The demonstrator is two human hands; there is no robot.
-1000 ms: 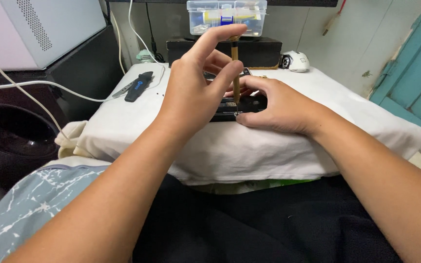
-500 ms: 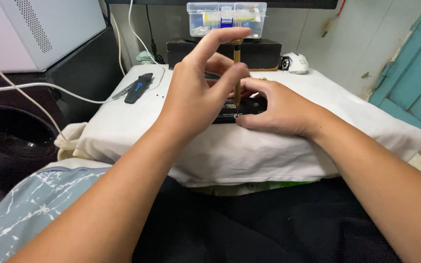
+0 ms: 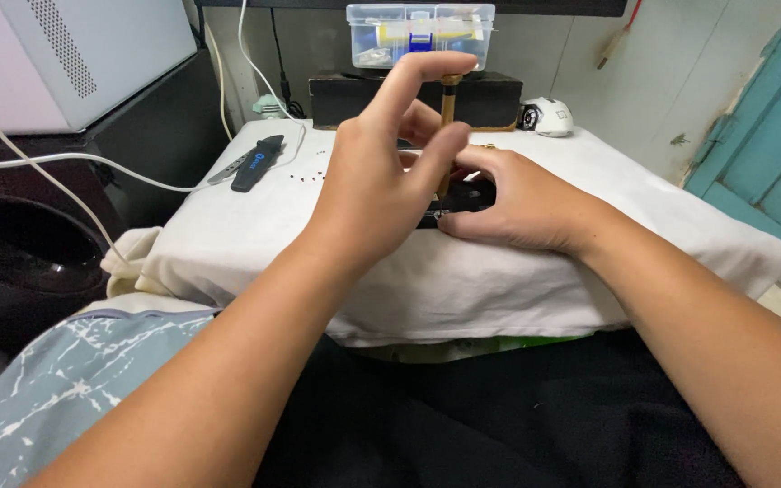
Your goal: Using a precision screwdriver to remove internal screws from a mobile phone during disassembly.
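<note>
White cloth [image 3: 228, 235] bears black tool [image 3: 258, 163], box [image 3: 419, 22] behind hands.

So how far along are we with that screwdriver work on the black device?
Small loose screws already lie on the white cloth. In hand: left hand holds the upright screwdriver, right hand steadies the black device. The hands hide the device, so I cannot tell what is left.
</note>
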